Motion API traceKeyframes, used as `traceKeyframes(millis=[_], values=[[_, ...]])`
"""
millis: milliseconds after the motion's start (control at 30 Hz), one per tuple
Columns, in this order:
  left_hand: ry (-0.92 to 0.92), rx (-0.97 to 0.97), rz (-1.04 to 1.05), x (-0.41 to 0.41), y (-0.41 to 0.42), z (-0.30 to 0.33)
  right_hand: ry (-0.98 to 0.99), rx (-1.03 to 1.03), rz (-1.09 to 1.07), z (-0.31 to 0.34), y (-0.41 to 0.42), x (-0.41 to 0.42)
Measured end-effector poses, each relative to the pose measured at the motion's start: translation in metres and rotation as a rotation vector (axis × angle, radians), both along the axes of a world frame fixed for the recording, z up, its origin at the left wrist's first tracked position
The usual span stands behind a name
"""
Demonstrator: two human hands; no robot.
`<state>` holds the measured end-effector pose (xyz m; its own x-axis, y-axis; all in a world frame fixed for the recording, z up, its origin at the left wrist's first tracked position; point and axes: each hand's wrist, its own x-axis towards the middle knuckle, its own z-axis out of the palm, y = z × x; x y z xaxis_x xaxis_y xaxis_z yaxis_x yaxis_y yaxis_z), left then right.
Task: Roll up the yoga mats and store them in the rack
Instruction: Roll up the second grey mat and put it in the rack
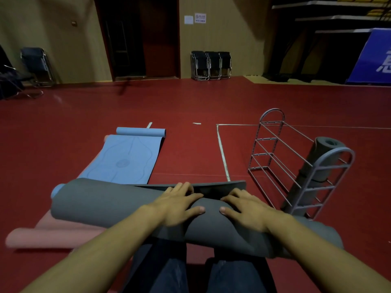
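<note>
My left hand (177, 205) and my right hand (246, 208) lie flat, palms down and side by side, on top of the grey mat roll (101, 206), fingers spread and nearly straight, pressing rather than gripping. The roll lies across my lap from left to right, and its last unrolled strip shows just beyond my fingertips. Far to the left, the blue mat (127, 159) lies mostly unrolled on the red floor (190, 149), with a pink mat (48, 235) curled beside it, nearer to me. On the right stands the wire rack (273, 155), and a second grey rolled mat (317, 161) sits slanted in its near end.
</note>
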<state>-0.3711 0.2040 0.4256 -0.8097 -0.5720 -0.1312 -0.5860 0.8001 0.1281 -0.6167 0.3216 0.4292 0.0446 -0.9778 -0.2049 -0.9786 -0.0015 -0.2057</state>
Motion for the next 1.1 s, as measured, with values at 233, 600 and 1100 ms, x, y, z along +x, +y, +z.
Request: traceKeyframes(millis=[233, 600, 1100], values=[[0.061, -0.029, 0.06, -0.011, 0.001, -0.004, 0.02, -0.072, -0.054, -0.002, -0.007, 0.009], [0.01, -0.004, 0.122, -0.02, 0.001, -0.008, -0.018, -0.079, -0.11, -0.006, -0.005, 0.008], [-0.081, 0.197, 0.196, -0.043, -0.036, -0.001, -0.06, 0.05, -0.273, -0.006, -0.043, -0.002]])
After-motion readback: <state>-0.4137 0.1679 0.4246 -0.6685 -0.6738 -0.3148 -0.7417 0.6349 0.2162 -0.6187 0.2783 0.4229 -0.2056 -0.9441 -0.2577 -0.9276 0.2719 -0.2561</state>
